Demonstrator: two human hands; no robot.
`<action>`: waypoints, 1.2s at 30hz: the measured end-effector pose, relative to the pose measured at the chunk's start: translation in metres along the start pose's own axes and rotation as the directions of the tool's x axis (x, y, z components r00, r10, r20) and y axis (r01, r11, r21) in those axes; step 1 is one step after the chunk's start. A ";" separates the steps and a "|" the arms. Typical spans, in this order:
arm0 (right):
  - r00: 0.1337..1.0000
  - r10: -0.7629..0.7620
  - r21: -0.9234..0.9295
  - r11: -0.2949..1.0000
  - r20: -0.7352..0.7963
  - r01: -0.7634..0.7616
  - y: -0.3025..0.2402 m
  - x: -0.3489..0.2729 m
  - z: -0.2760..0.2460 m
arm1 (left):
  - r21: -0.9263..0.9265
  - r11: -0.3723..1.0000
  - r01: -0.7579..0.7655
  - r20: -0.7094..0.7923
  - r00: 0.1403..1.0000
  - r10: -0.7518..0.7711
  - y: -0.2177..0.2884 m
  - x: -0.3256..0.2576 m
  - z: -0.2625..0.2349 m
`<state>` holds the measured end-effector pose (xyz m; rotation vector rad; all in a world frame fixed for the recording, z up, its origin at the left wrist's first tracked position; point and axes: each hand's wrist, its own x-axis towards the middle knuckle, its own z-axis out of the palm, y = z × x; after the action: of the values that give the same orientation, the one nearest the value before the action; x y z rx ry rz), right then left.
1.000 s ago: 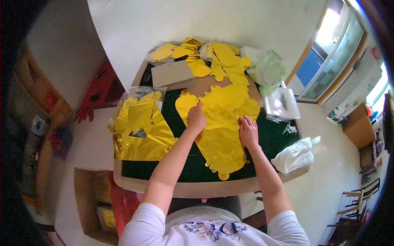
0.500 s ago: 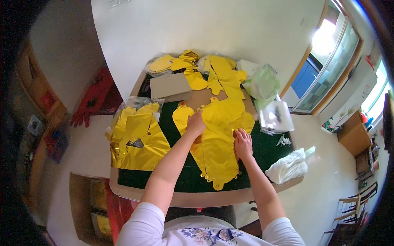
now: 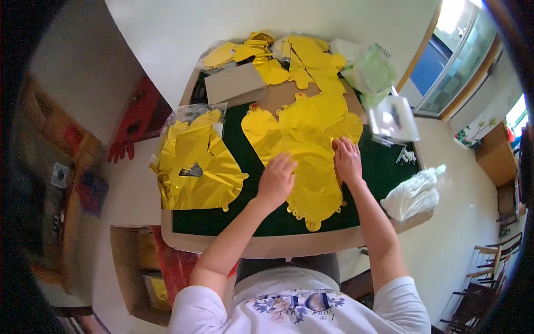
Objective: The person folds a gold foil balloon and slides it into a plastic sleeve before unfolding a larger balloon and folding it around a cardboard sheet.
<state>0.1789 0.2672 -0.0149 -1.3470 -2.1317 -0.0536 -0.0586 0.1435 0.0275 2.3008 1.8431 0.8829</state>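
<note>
Landmark: the big flat shiny gold foil balloon [image 3: 311, 150] lying on the dark green table mat [image 3: 384, 167].
Left hand: the left hand [image 3: 276, 181] lies palm down on the near left part of the gold balloon. Its fingers are close together and a bit bent, pressing on the foil and holding nothing.
Right hand: the right hand [image 3: 347, 160] lies flat on the right side of the gold balloon, just beside the left hand but not touching it. Its fingers are spread a little and point away from the person. It holds nothing.
Gold balloon: it lies flat in the middle of the mat, with its small round tabs at the end near the person.
Left of the balloon: a crinkled pile of gold foil sheets [image 3: 194, 167] sits apart from it, partly on a clear plastic bag [image 3: 189, 114].
Far side of the balloon: a flat grey cardboard box [image 3: 235, 84] and more yellow foil shapes [image 3: 261, 53].
Right of the balloon: a white plastic box [image 3: 394, 118], a pale green plastic bag [image 3: 370, 72], and a bunch of white plastic bags [image 3: 414, 195] at the table edge.
</note>
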 end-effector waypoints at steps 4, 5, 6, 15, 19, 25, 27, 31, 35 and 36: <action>1.000 0.020 0.000 1.000 0.022 -0.020 0.004 -0.005 0.004 | -0.035 0.954 -0.299 0.242 0.923 0.298 0.054 0.000 0.028; 1.000 0.020 -0.001 1.000 0.018 -0.020 0.001 -0.005 0.002 | 0.003 0.907 -0.421 0.333 0.856 0.396 0.061 -0.008 0.032; 0.999 0.029 0.000 1.000 0.046 -0.029 -0.002 -0.006 0.000 | 0.004 0.906 -0.424 0.331 0.855 0.399 0.060 -0.012 0.034; 0.997 0.064 0.017 0.998 0.052 -0.065 -0.002 -0.006 0.001 | -0.085 0.873 -0.480 0.457 0.760 0.462 0.028 -0.020 0.023; 0.999 0.045 -0.005 0.999 0.019 -0.045 0.001 -0.007 0.002 | -0.281 0.959 -0.041 0.205 0.973 0.102 0.016 -0.017 0.023; 0.999 0.023 -0.017 1.000 0.030 -0.023 -0.003 -0.002 0.002 | -0.881 0.157 0.446 0.285 0.766 -0.577 -0.051 0.031 0.035; 0.999 0.027 -0.025 0.999 0.031 -0.026 0.003 -0.005 0.002 | -0.882 0.060 0.467 0.350 0.734 -0.582 -0.044 0.050 0.027; 0.997 0.042 -0.039 0.998 0.064 -0.039 -0.002 -0.004 0.002 | -0.858 -0.040 0.512 0.441 0.695 -0.568 -0.048 0.069 0.022; 0.997 0.039 -0.010 0.999 0.064 -0.038 0.000 -0.007 0.003 | -0.841 0.054 0.538 0.402 0.689 -0.603 -0.050 0.083 0.021; 0.997 0.041 0.012 0.999 0.060 -0.041 0.000 -0.007 0.003 | -0.833 0.060 0.550 0.410 0.685 -0.602 -0.052 0.085 0.022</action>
<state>0.1793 0.2626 -0.0213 -1.4005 -2.1488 0.0168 -0.0839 0.2425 0.0218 0.6704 1.3580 1.3021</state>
